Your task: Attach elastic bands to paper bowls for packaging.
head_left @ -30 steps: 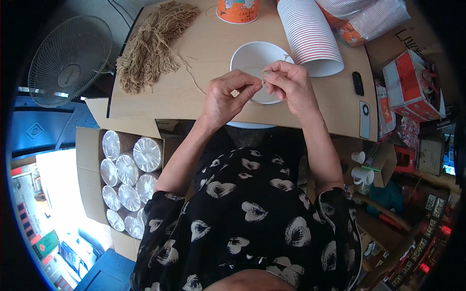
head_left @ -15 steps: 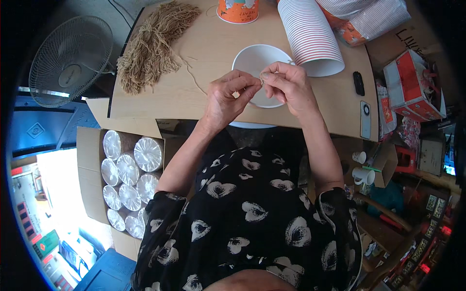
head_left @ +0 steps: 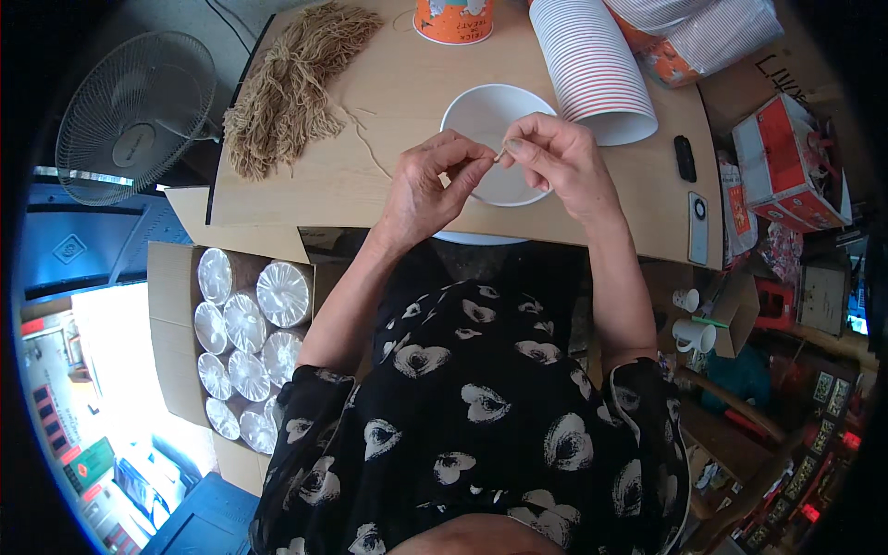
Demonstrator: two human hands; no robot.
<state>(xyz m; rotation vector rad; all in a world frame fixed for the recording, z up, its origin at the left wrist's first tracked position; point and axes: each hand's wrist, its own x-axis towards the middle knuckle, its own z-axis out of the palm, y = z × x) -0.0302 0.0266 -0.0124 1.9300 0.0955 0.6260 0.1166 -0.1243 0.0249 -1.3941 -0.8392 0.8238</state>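
Both hands meet over a white paper bucket [head_left: 462, 109] near the table's front edge. My left hand [head_left: 430, 190] pinches one end of a short tan string [head_left: 500, 155]. My right hand [head_left: 566, 168] grips the same string between thumb and finger, its other fingers curled; most of the string is hidden by the fingertips. To the left lies a thick bundle of tan strings [head_left: 277, 102], with a loose strand [head_left: 367, 146] trailing toward my left hand. A long stack of nested white buckets with red rims [head_left: 597, 69] lies on its side beyond my right hand.
An orange printed bucket [head_left: 453, 20] stands at the back. Plastic-wrapped buckets [head_left: 712, 42] are at the back right. A black object [head_left: 684, 159] and a pale phone-like device [head_left: 696, 228] lie near the right edge. An open carton [head_left: 171, 314] of wrapped stacks and a fan [head_left: 137, 120] are left.
My right hand has shifted slightly right and away from the left, so a bit more string shows between the fingertips. My left hand stays nearly in place.
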